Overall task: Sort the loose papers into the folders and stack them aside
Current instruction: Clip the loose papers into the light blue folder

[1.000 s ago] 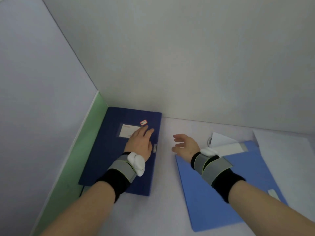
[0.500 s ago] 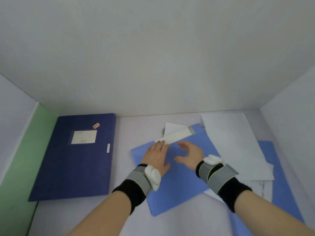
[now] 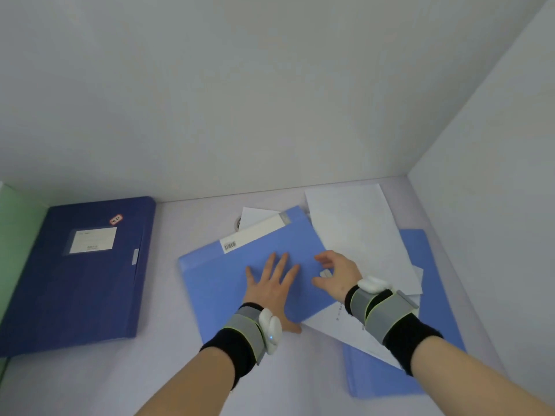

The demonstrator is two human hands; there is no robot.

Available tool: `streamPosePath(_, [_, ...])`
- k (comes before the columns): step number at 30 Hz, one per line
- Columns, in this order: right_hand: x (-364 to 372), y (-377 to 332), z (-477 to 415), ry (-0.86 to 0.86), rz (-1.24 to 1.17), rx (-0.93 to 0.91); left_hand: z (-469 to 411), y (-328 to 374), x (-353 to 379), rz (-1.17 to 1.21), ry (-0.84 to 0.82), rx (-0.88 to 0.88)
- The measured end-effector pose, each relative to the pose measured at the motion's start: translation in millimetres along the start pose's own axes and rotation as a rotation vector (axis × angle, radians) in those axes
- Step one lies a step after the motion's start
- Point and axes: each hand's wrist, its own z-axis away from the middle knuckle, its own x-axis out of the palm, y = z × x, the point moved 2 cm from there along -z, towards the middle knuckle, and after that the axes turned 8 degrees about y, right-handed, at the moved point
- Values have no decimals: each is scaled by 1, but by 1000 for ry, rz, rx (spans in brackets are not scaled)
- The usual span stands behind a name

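A light blue folder point(image 3: 228, 280) lies closed in the middle of the white table, with a white spine strip and barcode at its far edge. My left hand point(image 3: 271, 285) rests flat on it, fingers spread. My right hand point(image 3: 338, 274) hovers at the folder's right edge, fingers curled and apart, holding nothing. Loose white papers point(image 3: 360, 235) lie to the right, partly under the folder and partly over a second light blue folder point(image 3: 420, 379). A dark blue box folder point(image 3: 75, 283) lies at the left.
Grey partition walls close off the back and the right side. A green panel point(image 3: 15, 229) runs along the left edge. A small round hole point(image 3: 238, 221) in the table shows behind the folder. Bare table point(image 3: 162, 370) lies near me.
My left hand left the dark blue box folder and came to lie flat on the light blue folder. The view swung right, bringing the papers and the second folder into sight.
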Motion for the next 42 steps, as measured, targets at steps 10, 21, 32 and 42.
streamPosePath(10, [-19, 3, -12, 102, 16, 77, 19, -3, -13, 60, 75, -53])
streamPosePath(21, [-31, -34, -16, 205, -72, 65, 40, -19, -67, 345, 203, -238])
streamPosePath(32, [-10, -54, 1, 13, -773, 351, 64, 7, -116, 388, 183, -252])
streamPosePath(42, [-3, -92, 10, -218, -712, 186, 72, -10, -152, 555, 231, -292])
